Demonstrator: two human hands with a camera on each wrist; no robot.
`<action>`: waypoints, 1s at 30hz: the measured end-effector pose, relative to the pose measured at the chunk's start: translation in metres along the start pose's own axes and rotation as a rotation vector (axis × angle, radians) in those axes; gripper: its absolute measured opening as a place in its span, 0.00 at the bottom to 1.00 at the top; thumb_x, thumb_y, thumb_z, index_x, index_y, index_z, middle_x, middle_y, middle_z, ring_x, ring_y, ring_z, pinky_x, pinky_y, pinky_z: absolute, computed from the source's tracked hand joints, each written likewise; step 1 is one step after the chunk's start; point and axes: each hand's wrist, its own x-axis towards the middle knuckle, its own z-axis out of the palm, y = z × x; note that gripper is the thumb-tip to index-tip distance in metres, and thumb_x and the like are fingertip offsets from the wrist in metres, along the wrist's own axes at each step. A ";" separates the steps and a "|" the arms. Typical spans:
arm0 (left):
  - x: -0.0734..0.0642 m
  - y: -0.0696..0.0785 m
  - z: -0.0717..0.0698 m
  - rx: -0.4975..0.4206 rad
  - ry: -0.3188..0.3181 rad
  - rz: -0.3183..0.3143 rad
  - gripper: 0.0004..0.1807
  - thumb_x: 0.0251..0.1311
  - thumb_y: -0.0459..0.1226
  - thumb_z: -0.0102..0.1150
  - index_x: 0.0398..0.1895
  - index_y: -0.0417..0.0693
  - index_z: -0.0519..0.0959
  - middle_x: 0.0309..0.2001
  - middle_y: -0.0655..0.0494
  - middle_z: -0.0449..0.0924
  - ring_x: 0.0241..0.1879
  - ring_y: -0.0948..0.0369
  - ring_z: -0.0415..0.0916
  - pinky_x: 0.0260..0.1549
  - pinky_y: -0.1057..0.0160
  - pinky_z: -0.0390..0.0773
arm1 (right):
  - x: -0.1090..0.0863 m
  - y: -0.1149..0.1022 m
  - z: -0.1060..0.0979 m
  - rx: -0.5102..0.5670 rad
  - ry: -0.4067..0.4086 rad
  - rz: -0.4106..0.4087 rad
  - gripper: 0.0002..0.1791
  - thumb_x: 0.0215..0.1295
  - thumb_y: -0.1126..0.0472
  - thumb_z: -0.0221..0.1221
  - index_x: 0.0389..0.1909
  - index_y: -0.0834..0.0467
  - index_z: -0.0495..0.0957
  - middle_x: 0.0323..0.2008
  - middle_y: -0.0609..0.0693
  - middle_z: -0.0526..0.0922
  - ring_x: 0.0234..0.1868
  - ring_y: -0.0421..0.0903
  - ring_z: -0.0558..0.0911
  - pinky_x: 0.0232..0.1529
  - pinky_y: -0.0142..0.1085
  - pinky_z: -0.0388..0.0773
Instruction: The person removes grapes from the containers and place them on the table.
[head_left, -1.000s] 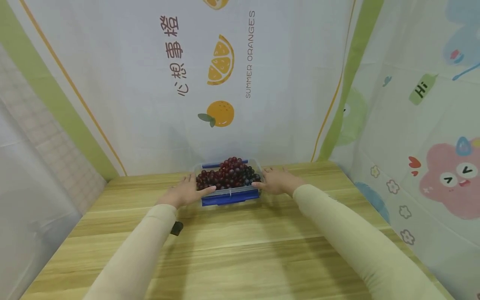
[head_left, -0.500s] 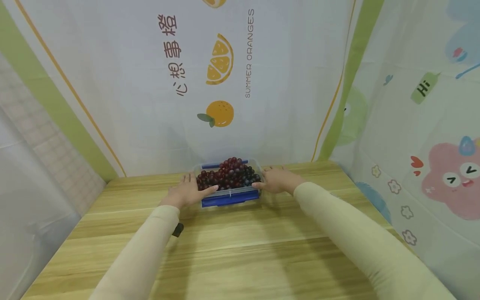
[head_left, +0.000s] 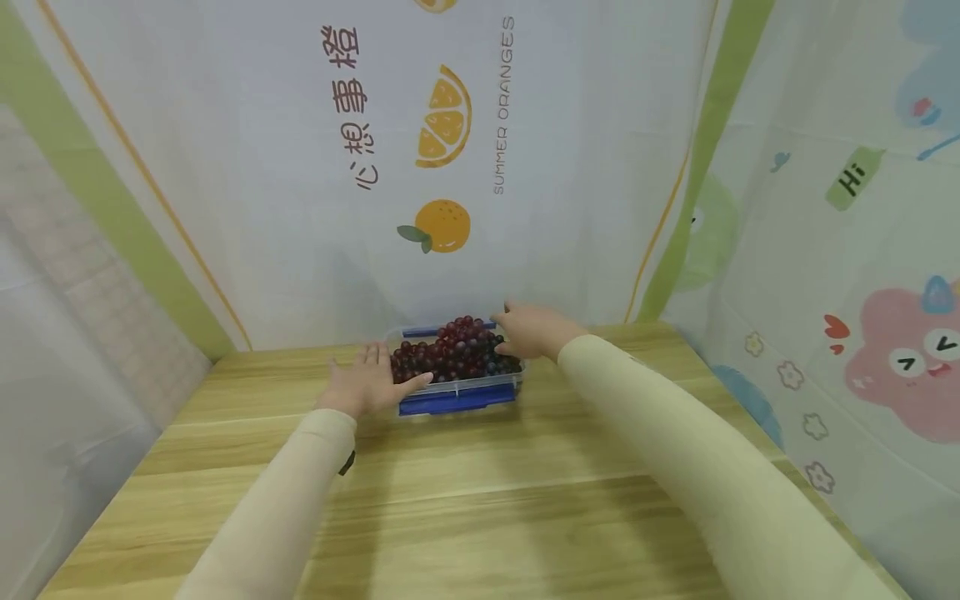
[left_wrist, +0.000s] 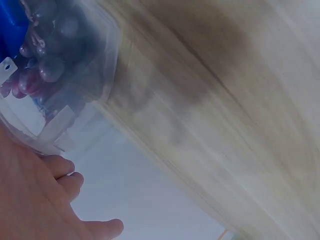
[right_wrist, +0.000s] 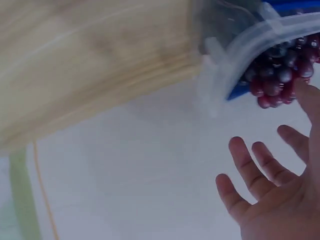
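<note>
A clear plastic box [head_left: 487, 382] with blue latches, filled with dark red grapes [head_left: 453, 354], stands at the far side of the wooden table. My left hand [head_left: 362, 385] lies along its left side, fingers straight and thumb reaching over the front rim. In the left wrist view, the fingertips [left_wrist: 70, 182] are right at the box's side. Over the box's right end, my right hand [head_left: 536, 329] is raised close to the grapes. The right wrist view has its fingers spread, with the thumb [right_wrist: 309, 97] overlapping the grapes [right_wrist: 272, 82].
A white printed cloth [head_left: 300, 275] hangs right behind the box, at the table's far edge. Another cloth with cartoon figures [head_left: 900, 358] hangs along the right side. The wooden table [head_left: 480, 492] stretches in front of the box.
My right hand has risen from the box's right side and moved left, over its right end. The left hand has stayed at the left side. The box has barely shifted.
</note>
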 end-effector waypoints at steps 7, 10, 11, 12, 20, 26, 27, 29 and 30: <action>-0.002 0.003 0.002 0.064 0.031 -0.013 0.73 0.58 0.87 0.21 0.86 0.33 0.45 0.86 0.33 0.43 0.86 0.37 0.43 0.73 0.16 0.39 | 0.021 -0.031 -0.005 -0.140 0.075 -0.068 0.39 0.78 0.46 0.63 0.84 0.47 0.61 0.85 0.58 0.57 0.81 0.57 0.68 0.77 0.56 0.71; -0.003 0.005 0.002 0.090 0.025 -0.016 0.72 0.60 0.86 0.22 0.86 0.33 0.46 0.86 0.34 0.43 0.86 0.38 0.44 0.73 0.16 0.39 | 0.030 -0.041 0.000 -0.204 0.070 -0.086 0.40 0.77 0.46 0.63 0.85 0.44 0.59 0.87 0.54 0.52 0.85 0.56 0.60 0.79 0.60 0.66; -0.004 0.006 0.003 0.092 0.017 -0.017 0.72 0.60 0.86 0.22 0.86 0.34 0.46 0.86 0.34 0.43 0.86 0.38 0.44 0.73 0.16 0.39 | 0.033 -0.043 0.002 -0.219 0.066 -0.090 0.40 0.78 0.47 0.63 0.85 0.42 0.58 0.88 0.53 0.49 0.86 0.56 0.59 0.80 0.61 0.65; -0.004 0.007 0.003 0.092 0.011 -0.017 0.72 0.60 0.86 0.22 0.86 0.34 0.46 0.86 0.34 0.43 0.86 0.38 0.44 0.73 0.16 0.39 | 0.035 -0.045 0.003 -0.236 0.060 -0.094 0.40 0.78 0.48 0.62 0.86 0.42 0.57 0.88 0.52 0.47 0.86 0.55 0.57 0.80 0.61 0.64; -0.001 0.006 0.003 0.107 0.037 -0.014 0.73 0.58 0.87 0.19 0.86 0.33 0.48 0.86 0.34 0.46 0.86 0.39 0.47 0.73 0.16 0.41 | 0.042 -0.052 0.007 -0.308 0.015 -0.095 0.43 0.81 0.54 0.59 0.87 0.37 0.48 0.86 0.49 0.55 0.85 0.53 0.60 0.77 0.55 0.71; 0.000 0.004 0.002 0.080 0.019 -0.023 0.74 0.57 0.87 0.17 0.86 0.33 0.44 0.86 0.34 0.43 0.85 0.37 0.46 0.73 0.17 0.45 | 0.045 -0.049 0.014 -0.280 0.029 -0.080 0.42 0.80 0.50 0.60 0.87 0.46 0.52 0.85 0.56 0.57 0.83 0.55 0.64 0.76 0.49 0.74; -0.001 0.004 0.003 0.070 0.013 -0.025 0.74 0.57 0.87 0.17 0.86 0.33 0.44 0.86 0.34 0.42 0.85 0.37 0.46 0.74 0.19 0.47 | 0.046 -0.048 0.015 -0.274 0.036 -0.078 0.42 0.79 0.49 0.61 0.87 0.48 0.54 0.85 0.57 0.57 0.83 0.56 0.64 0.76 0.48 0.73; -0.001 0.004 0.003 0.044 -0.002 -0.029 0.75 0.57 0.88 0.18 0.86 0.34 0.42 0.86 0.34 0.41 0.85 0.37 0.46 0.75 0.22 0.53 | 0.048 -0.044 0.017 -0.276 0.047 -0.084 0.42 0.78 0.46 0.62 0.86 0.53 0.57 0.85 0.59 0.56 0.82 0.57 0.65 0.76 0.47 0.73; -0.001 0.004 0.003 0.030 -0.008 -0.030 0.75 0.56 0.88 0.19 0.86 0.34 0.41 0.86 0.34 0.41 0.85 0.37 0.47 0.75 0.24 0.56 | 0.049 -0.043 0.018 -0.264 0.050 -0.085 0.42 0.78 0.46 0.62 0.85 0.54 0.58 0.85 0.59 0.54 0.82 0.57 0.65 0.76 0.47 0.73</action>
